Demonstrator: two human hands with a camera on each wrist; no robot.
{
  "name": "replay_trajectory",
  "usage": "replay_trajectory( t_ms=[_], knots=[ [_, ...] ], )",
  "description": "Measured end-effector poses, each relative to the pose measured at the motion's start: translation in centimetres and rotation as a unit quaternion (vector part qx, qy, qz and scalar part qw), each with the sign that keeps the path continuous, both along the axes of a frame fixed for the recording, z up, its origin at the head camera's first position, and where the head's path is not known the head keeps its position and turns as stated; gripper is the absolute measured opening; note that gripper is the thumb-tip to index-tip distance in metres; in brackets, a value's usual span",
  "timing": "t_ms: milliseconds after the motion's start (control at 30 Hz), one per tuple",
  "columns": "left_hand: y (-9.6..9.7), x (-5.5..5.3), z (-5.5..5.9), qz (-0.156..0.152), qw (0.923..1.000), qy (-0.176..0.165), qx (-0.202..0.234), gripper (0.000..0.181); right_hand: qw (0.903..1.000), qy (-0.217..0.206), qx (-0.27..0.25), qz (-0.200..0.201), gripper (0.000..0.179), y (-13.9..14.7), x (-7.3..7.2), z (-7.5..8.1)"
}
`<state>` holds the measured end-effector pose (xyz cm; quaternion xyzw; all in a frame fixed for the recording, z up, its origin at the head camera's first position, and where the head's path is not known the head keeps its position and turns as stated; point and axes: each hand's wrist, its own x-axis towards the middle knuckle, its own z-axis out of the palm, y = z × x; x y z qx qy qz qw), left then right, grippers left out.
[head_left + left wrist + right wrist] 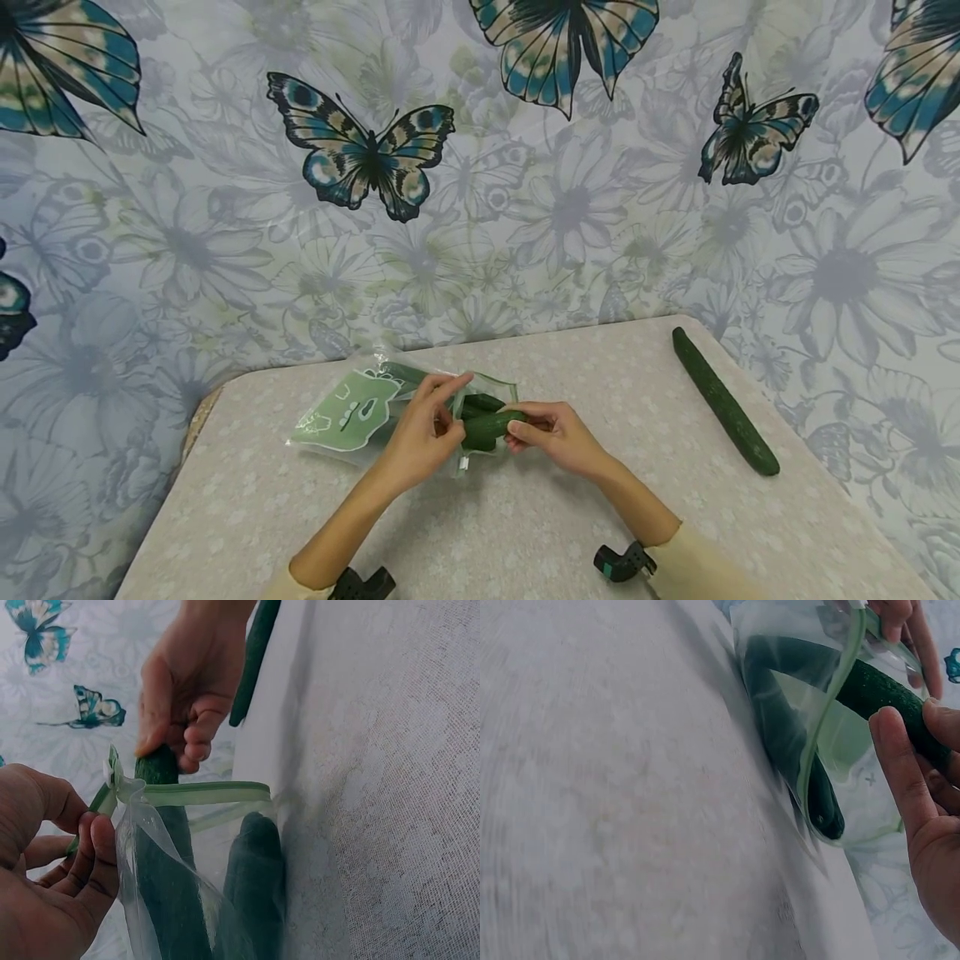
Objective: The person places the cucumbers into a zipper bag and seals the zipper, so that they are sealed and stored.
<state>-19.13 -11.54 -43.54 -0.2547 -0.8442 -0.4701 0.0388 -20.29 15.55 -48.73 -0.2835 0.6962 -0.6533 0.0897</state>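
Cucumber [487, 426] sits pinched in the right hand [561, 435].

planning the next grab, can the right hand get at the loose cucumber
Probably yes: nothing visible stands between the right hand and the loose cucumber, though that hand holds another cucumber.

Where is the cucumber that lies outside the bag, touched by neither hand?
In the head view, the loose cucumber lies near the right edge of the table, to the right of the right hand and apart from the bag.
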Motion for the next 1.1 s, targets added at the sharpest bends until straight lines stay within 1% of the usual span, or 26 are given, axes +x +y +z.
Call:
replay_trajectory(
  t_ms=[233,333,467,567,633,700,733,800,867,967,1033,1100],
  knots=[
    [0.1,0.2,0.2,0.006,1.0000,-0.002,-0.004,0.068,1.0000,-0.003,0.004,0.004,0.038,-2.1,-0.3,0.3],
    [0.0,0.2,0.2,0.006,1.0000,-0.005,-0.005,0.068,1.0000,-0.002,-0.004,0.007,0.040,-2.7,-0.4,0.2],
    [-0.1,0.2,0.2,0.005,0.9999,-0.010,-0.003,0.069,0.9995,-0.003,-0.020,0.023,0.041,-3.6,-0.6,-0.1],
    [-0.1,0.2,0.3,0.001,0.9999,-0.012,0.001,0.068,0.9994,-0.001,-0.011,0.031,0.042,-4.2,-0.6,-0.1],
    [-0.1,0.2,0.3,0.000,0.9999,-0.012,0.002,0.067,0.9997,0.006,0.016,0.018,0.043,-4.4,-0.5,-0.1],
    [0.0,0.2,0.2,-0.001,0.9999,-0.010,0.004,0.067,0.9980,0.027,0.057,-0.009,0.042,-4.4,-0.3,0.0],
    [0.0,0.2,0.2,0.000,1.0000,-0.009,0.003,0.067,0.9955,0.040,0.082,-0.026,0.041,-4.3,-0.1,0.0],
    [-0.1,0.1,0.2,0.002,1.0000,-0.008,0.005,0.067,0.9873,0.073,0.131,-0.054,0.039,-4.1,0.1,0.2],
    [0.0,0.1,0.1,0.001,1.0000,-0.006,0.007,0.067,0.9766,0.106,0.173,-0.071,0.037,-4.0,0.3,0.3],
    [0.0,0.0,0.1,0.002,0.9999,-0.008,0.009,0.067,0.9642,0.140,0.213,-0.074,0.035,-3.8,0.6,0.4],
    [0.1,-0.1,0.0,0.000,0.9999,-0.009,0.011,0.067,0.9611,0.146,0.225,-0.066,0.034,-3.6,0.7,0.4],
    [0.3,-0.1,0.0,0.001,0.9999,-0.010,0.011,0.067,0.9608,0.146,0.230,-0.053,0.033,-3.4,0.7,0.6]
  ],
)
